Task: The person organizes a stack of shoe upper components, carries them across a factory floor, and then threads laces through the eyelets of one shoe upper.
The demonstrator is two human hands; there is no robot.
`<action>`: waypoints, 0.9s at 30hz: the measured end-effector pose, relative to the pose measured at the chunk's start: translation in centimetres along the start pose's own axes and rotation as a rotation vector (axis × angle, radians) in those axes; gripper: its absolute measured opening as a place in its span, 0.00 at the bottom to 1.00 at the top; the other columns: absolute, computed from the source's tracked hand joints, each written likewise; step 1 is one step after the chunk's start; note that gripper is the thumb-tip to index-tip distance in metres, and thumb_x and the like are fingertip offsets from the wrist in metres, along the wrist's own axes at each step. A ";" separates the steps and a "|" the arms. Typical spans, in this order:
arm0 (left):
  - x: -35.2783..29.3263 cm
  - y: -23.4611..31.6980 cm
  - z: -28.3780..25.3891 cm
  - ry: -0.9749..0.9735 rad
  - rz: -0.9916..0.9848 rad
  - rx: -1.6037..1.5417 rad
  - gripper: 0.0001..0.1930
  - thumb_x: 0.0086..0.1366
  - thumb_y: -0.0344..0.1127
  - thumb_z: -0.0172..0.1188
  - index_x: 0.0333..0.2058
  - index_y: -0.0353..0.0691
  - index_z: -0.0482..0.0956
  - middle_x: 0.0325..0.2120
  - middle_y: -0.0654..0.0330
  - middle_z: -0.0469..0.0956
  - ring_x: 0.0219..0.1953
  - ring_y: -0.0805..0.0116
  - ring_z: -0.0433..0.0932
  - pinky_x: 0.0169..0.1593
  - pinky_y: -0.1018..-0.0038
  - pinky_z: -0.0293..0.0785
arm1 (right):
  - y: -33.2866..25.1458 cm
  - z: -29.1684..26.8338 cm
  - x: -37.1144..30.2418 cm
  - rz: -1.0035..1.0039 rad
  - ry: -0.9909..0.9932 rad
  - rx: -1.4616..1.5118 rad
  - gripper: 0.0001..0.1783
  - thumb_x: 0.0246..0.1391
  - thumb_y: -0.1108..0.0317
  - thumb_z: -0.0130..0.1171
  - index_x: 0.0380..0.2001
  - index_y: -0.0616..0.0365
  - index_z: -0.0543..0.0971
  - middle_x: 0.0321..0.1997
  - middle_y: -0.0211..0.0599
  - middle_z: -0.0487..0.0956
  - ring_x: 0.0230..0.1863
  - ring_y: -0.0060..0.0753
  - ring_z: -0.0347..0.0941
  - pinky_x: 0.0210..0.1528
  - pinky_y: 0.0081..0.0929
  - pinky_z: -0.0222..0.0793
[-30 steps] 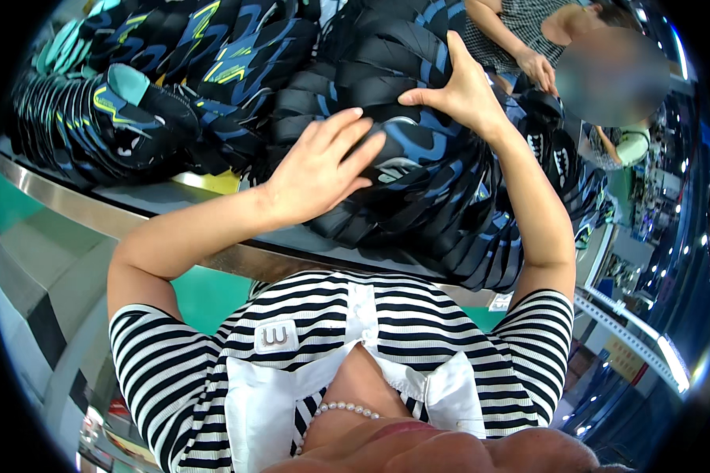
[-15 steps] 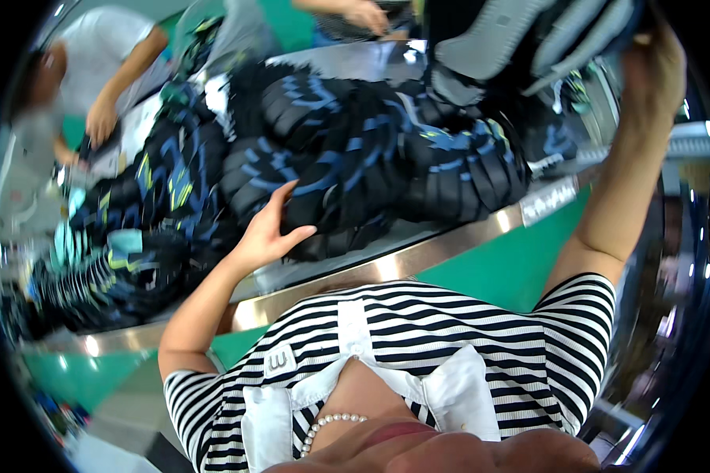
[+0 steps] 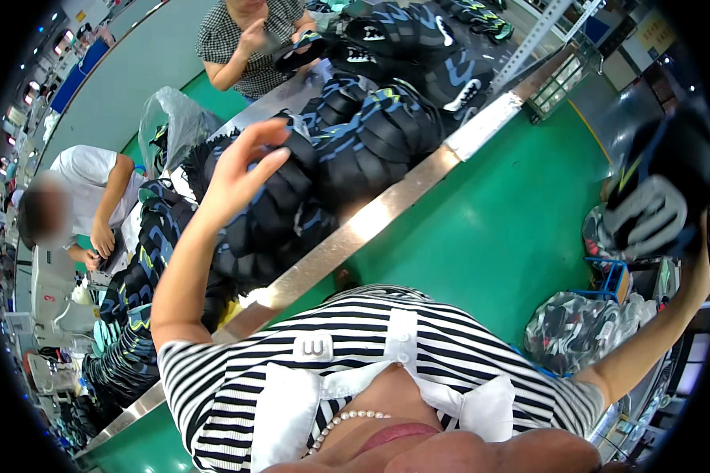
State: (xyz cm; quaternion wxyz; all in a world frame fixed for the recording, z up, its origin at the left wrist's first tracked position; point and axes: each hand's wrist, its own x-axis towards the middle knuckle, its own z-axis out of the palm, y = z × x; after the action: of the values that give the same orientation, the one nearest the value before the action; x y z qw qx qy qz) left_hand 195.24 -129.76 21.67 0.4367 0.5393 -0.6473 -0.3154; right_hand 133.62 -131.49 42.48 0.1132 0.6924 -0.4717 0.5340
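Note:
My right hand (image 3: 704, 264) is stretched out to the far right, closed on black shoe uppers (image 3: 651, 213) with grey panels and a little yellow-green. They are blurred, and I cannot tell how many pieces there are; part of my fingers is hidden behind them. My left hand (image 3: 244, 169) is raised over the table with fingers and thumb apart and nothing in it. Beneath and beside it lies a heap of black shoe uppers (image 3: 371, 150) with blue and yellow-green marks.
The metal-edged table (image 3: 355, 232) runs diagonally in front of me. Across it one person (image 3: 248, 47) handles a dark upper; another (image 3: 102, 189) works at the left. Clear plastic bags (image 3: 564, 331) with parts stand at the right, near a wire cart (image 3: 556, 91) on the green floor.
My right hand has swung from over the table out to the right with the shoe uppers. My left hand has lifted off the heap. The view has turned to the right.

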 end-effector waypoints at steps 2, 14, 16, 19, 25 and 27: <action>4.4 1.3 3.4 -0.084 0.024 -0.126 0.24 0.67 0.38 0.59 0.59 0.36 0.67 0.52 0.55 0.74 0.57 0.69 0.70 0.60 0.71 0.64 | 3.9 -6.9 -2.8 0.116 0.034 -0.218 0.38 0.46 0.69 0.72 0.59 0.66 0.67 0.56 0.40 0.74 0.54 0.34 0.70 0.59 0.28 0.63; 33.8 -6.3 30.5 0.047 0.255 1.160 0.46 0.53 0.75 0.54 0.69 0.71 0.50 0.70 0.43 0.43 0.71 0.34 0.39 0.64 0.31 0.40 | 9.3 -9.7 -14.0 0.431 -0.162 -0.356 0.60 0.37 0.68 0.77 0.70 0.66 0.51 0.70 0.47 0.59 0.67 0.37 0.57 0.70 0.30 0.47; 36.6 -7.3 31.4 0.008 0.282 1.265 0.45 0.53 0.76 0.52 0.68 0.75 0.51 0.71 0.47 0.43 0.71 0.35 0.38 0.63 0.29 0.35 | 12.1 -10.1 -15.7 0.534 -0.176 -0.368 0.63 0.32 0.70 0.77 0.69 0.67 0.50 0.71 0.50 0.56 0.69 0.40 0.54 0.71 0.31 0.44; 41.1 -8.7 36.6 -0.047 0.293 1.200 0.41 0.57 0.72 0.51 0.68 0.74 0.51 0.71 0.53 0.46 0.72 0.37 0.38 0.64 0.30 0.34 | 11.8 -10.2 -16.2 0.723 -0.190 -0.589 0.64 0.31 0.71 0.77 0.69 0.67 0.49 0.72 0.52 0.54 0.70 0.41 0.53 0.72 0.31 0.43; 47.4 -7.4 40.6 -0.133 0.006 1.163 0.32 0.65 0.62 0.49 0.67 0.66 0.59 0.68 0.53 0.55 0.70 0.37 0.44 0.62 0.26 0.34 | 16.4 -9.5 -17.6 0.858 -0.189 -0.593 0.63 0.35 0.70 0.77 0.70 0.68 0.47 0.73 0.53 0.51 0.71 0.42 0.50 0.73 0.32 0.39; 47.0 -7.9 41.6 -0.111 -0.009 1.214 0.32 0.65 0.62 0.48 0.66 0.65 0.59 0.68 0.52 0.54 0.70 0.36 0.44 0.61 0.25 0.33 | 16.5 -7.8 -17.2 0.890 -0.221 -0.622 0.63 0.34 0.71 0.77 0.70 0.68 0.48 0.73 0.53 0.51 0.71 0.42 0.50 0.73 0.32 0.39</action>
State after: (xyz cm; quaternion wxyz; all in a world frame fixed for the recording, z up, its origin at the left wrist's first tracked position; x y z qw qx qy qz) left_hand 159.13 -179.87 7.88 0.0153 0.6774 -0.7310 0.0804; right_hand 116.21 -125.93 25.33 0.0256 0.4122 -0.8633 0.2902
